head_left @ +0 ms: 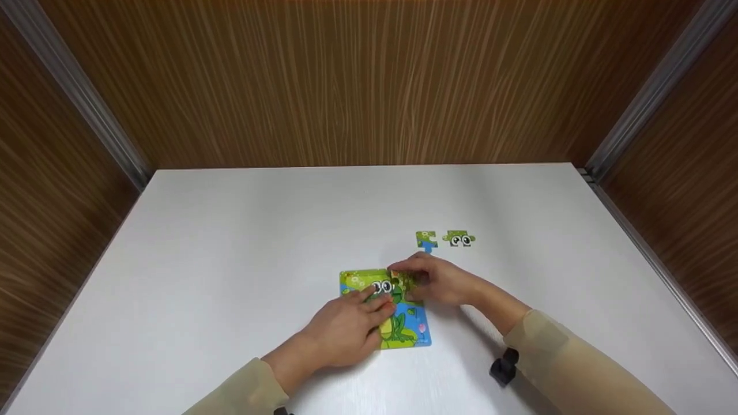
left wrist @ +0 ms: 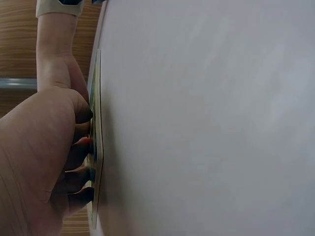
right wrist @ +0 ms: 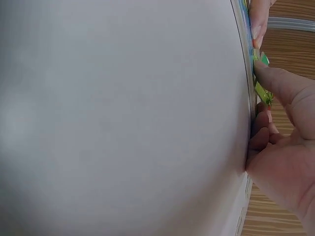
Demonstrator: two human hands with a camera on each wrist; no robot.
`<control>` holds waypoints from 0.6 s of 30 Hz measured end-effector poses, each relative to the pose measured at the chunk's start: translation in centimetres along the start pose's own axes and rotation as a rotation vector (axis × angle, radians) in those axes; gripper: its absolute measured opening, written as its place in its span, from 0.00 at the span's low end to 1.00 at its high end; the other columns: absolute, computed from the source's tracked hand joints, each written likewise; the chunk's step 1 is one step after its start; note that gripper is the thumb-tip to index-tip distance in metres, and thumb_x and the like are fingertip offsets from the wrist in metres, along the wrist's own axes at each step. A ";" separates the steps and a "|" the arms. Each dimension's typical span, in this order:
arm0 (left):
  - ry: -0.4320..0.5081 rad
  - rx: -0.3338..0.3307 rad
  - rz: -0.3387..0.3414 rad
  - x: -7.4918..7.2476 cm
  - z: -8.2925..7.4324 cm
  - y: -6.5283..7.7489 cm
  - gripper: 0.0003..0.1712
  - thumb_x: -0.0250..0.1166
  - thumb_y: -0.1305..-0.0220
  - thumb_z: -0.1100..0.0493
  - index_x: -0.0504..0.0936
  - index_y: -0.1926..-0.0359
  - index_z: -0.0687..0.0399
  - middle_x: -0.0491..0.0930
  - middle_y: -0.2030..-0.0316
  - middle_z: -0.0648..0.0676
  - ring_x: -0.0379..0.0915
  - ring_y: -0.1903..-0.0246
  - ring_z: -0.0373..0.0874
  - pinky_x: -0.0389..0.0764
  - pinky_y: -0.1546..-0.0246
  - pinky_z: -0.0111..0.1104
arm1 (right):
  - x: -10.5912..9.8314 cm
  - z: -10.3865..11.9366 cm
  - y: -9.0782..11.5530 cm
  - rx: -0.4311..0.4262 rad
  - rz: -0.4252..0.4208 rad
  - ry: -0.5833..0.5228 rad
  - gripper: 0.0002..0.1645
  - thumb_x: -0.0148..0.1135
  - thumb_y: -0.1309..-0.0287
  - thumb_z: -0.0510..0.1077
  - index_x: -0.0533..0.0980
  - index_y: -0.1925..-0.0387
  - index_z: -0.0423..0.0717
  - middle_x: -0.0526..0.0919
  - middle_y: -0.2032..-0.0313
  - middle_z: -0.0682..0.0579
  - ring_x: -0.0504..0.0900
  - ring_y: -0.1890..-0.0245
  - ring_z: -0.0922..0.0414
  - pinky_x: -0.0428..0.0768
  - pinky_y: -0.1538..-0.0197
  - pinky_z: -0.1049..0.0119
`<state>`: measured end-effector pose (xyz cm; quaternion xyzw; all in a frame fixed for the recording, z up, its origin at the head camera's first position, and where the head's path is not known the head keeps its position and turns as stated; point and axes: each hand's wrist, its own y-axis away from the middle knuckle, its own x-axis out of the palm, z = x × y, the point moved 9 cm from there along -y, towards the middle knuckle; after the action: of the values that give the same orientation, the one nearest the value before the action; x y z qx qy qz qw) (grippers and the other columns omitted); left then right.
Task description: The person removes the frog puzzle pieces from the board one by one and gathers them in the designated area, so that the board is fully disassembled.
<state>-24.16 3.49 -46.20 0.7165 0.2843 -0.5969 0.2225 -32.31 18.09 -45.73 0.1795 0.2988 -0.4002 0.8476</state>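
A square frog jigsaw puzzle (head_left: 424,324) in green and blue lies on the white table in the head view. My left hand (head_left: 349,329) rests on it, its fingers spread over the frog below the eyes. At the puzzle's upper right corner, my right hand (head_left: 447,280) pinches a green puzzle piece (right wrist: 263,92), which sits tilted up from the board in the right wrist view. Its seat is partly hidden by the fingers. From the left wrist view, the puzzle shows edge-on as a thin board (left wrist: 99,132) under the left fingertips.
Two loose puzzle pieces lie beyond the right hand: a green and blue corner piece (head_left: 426,239) and a piece with two cartoon eyes (head_left: 459,238). Wood-grain panels (head_left: 369,86) stand behind the white table (head_left: 230,242) and on both sides.
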 end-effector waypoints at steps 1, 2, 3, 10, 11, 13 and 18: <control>0.001 0.000 -0.002 0.0 0.0 0.0 0.30 0.47 0.19 0.50 0.71 0.22 0.46 0.68 0.24 0.48 0.61 0.23 0.53 0.68 0.26 0.48 | 0.0 0.0 0.0 -0.002 0.003 -0.003 0.35 0.73 0.35 0.39 0.77 0.28 0.51 0.78 0.39 0.50 0.74 0.42 0.51 0.74 0.37 0.51; 0.005 0.000 -0.004 -0.1 0.0 0.0 0.29 0.47 0.19 0.50 0.72 0.22 0.46 0.68 0.24 0.49 0.61 0.23 0.53 0.68 0.26 0.49 | 0.0 -0.1 0.0 -0.001 0.003 -0.003 0.36 0.73 0.35 0.39 0.75 0.26 0.51 0.79 0.38 0.50 0.74 0.42 0.52 0.74 0.37 0.53; 0.007 0.001 -0.007 -0.1 0.0 0.1 0.29 0.47 0.19 0.50 0.72 0.22 0.46 0.68 0.24 0.49 0.61 0.23 0.54 0.68 0.26 0.49 | -0.1 -0.2 0.0 -0.002 0.003 -0.001 0.37 0.73 0.35 0.39 0.74 0.26 0.51 0.79 0.39 0.51 0.74 0.44 0.52 0.74 0.39 0.55; 0.021 -0.006 -0.006 -0.1 0.0 0.0 0.29 0.46 0.19 0.50 0.72 0.22 0.47 0.69 0.24 0.49 0.60 0.22 0.53 0.68 0.26 0.48 | -0.2 -0.3 0.0 0.001 -0.006 -0.024 0.32 0.75 0.38 0.37 0.76 0.33 0.48 0.80 0.42 0.54 0.75 0.50 0.53 0.74 0.45 0.62; 0.020 -0.005 -0.005 -0.1 0.0 0.0 0.30 0.46 0.19 0.50 0.72 0.22 0.47 0.69 0.24 0.49 0.60 0.22 0.53 0.68 0.26 0.48 | -0.2 -0.3 0.0 0.005 -0.007 -0.026 0.31 0.75 0.38 0.37 0.77 0.34 0.48 0.81 0.42 0.55 0.75 0.49 0.53 0.74 0.44 0.62; 0.021 -0.008 0.003 0.0 0.0 0.1 0.30 0.46 0.19 0.50 0.71 0.22 0.47 0.68 0.24 0.49 0.59 0.22 0.53 0.67 0.25 0.48 | -0.2 -0.3 0.0 0.016 -0.009 -0.022 0.30 0.75 0.38 0.37 0.78 0.35 0.50 0.81 0.42 0.56 0.75 0.49 0.53 0.74 0.43 0.62; 0.021 -0.013 0.016 0.0 0.1 0.1 0.30 0.44 0.18 0.49 0.70 0.21 0.46 0.67 0.23 0.49 0.58 0.22 0.53 0.65 0.25 0.48 | -0.3 -0.4 0.0 0.025 -0.009 -0.018 0.29 0.75 0.37 0.38 0.79 0.35 0.50 0.81 0.40 0.56 0.75 0.47 0.53 0.74 0.40 0.59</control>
<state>-24.17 3.36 -46.27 0.7234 0.2847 -0.5858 0.2291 -32.58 18.52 -45.87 0.1850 0.2868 -0.4091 0.8463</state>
